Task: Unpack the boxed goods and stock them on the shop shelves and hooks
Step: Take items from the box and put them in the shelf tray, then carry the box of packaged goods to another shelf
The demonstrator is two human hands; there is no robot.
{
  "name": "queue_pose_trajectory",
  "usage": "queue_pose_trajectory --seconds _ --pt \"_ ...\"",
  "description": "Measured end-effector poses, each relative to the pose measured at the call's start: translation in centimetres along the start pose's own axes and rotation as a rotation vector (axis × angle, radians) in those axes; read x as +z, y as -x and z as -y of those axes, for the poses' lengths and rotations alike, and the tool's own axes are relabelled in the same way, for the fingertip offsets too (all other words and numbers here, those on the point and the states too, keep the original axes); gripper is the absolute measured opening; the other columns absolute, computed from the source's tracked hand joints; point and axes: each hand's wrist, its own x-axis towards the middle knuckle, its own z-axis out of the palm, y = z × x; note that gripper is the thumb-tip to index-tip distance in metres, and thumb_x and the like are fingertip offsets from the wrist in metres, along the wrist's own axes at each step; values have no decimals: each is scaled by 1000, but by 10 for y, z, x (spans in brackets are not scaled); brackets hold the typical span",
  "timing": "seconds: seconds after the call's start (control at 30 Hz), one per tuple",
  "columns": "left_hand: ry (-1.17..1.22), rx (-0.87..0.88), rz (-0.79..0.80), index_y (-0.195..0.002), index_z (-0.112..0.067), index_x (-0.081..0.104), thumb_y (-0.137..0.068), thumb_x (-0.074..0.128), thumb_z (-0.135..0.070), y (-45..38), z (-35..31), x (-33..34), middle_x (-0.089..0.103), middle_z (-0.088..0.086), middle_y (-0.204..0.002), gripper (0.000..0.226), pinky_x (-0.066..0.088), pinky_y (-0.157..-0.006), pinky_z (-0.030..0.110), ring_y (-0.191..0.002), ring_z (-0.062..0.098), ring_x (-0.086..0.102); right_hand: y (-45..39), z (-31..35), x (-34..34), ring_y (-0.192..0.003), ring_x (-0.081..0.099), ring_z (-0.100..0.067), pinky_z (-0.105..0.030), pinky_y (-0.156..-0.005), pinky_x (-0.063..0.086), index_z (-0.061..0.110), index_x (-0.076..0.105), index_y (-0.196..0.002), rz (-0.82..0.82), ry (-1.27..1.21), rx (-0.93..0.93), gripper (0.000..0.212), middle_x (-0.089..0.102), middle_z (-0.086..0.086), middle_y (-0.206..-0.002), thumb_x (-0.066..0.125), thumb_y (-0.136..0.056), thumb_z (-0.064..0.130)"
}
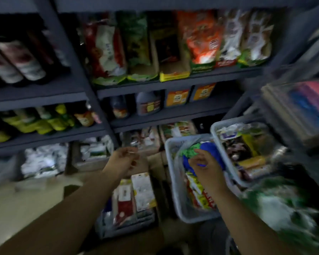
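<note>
Right hand (206, 167) grips blue-green packet (208, 150) over basket (170, 173); orientation blurred.

shelves (173, 85): snack bags (107, 52); dark bottles (18, 59) | floor (26, 203): white baskets (175, 199)

Prob. shop: stocked shelves (166, 85)

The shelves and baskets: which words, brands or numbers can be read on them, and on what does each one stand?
None can be read.
Snack bags, top shelf: print blurred.
Orange boxes: label blurred.
Dark bottles: labels blurred.
Packets in the near basket: red marks, too blurred to read.
</note>
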Motion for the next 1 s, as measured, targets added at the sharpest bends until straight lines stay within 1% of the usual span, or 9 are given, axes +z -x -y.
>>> queue_pose_trajectory --seconds 0.13,0.3,0.4,0.53,0.67,0.77,0.83,0.93,1.0 --pt "7 -77 -119 -76 -11 60 -91 54 4 -6 75 -82 60 11 -70 22 42 -41 17 -52 15 52 8 -22 85 -84 59 -8 -14 -68 46 20 58 -112 141 49 58 26 62 9 -89 66 -88 15" --pt "51 -240 -268 -78 -14 60 -90 54 5 -9 173 -149 63 10 -76 23 46 -52 22 -63 19 58 22 -71 179 -87 60 -13 -13 -69 46 14 60 -117 255 137 146 31 63 5 -87 68 -86 15" --pt "69 -322 -326 -97 -6 60 -92 52 0 -15 230 -174 60 9 -84 12 48 -53 22 -71 21 58 24 -113 219 -99 60 -19 -30 -84 50 16 57 -122 318 226 230 35 61 4 -96 66 -88 18" --pt "-84 -359 -371 -114 2 58 -90 49 8 -35 301 -202 62 18 -98 26 48 -63 27 -75 20 57 15 -162 246 -110 57 -23 -36 -93 45 11 53 -129 246 380 252 45 61 -8 -121 67 -88 20" --pt "-250 -337 -478 -114 -2 59 -91 52 -1 -62 351 -216 60 9 -108 23 44 -43 8 -71 10 55 -7 -206 255 -123 48 -31 -39 -98 40 11 43 -138 138 534 227 59 51 -12 -135 67 -86 22" --pt "-402 -316 -504 -127 -9 52 -91 60 -19 -82 388 -222 49 10 -127 38 55 -78 30 -95 20 57 -25 -241 258 -127 45 -33 -46 -104 40 13 38 -141 133 659 194 70 46 -14 -139 70 -82 30" --pt "-509 -348 -509 -135 -12 43 -87 66 -25 -92 410 -225 39 14 -137 55 45 -98 49 -116 33 46 -33 -257 263 -125 46 -33 -47 -102 42 12 36 -143 152 670 226 72 46 -14 -139 70 -82 31" --pt "-359 -433 -467 -137 -11 39 -83 70 -28 -105 439 -228 41 16 -137 65 48 -93 51 -117 36 48 -39 -279 272 -123 49 -37 -47 -99 45 12 38 -142 192 688 324 69 48 -15 -138 65 -85 40" --pt "-234 -486 -396 -131 -8 47 -85 67 -29 -114 453 -226 56 18 -125 54 52 -84 44 -107 36 58 -41 -292 277 -118 52 -40 -47 -95 47 6 46 -134 223 730 368 61 53 -19 -132 61 -88 43"
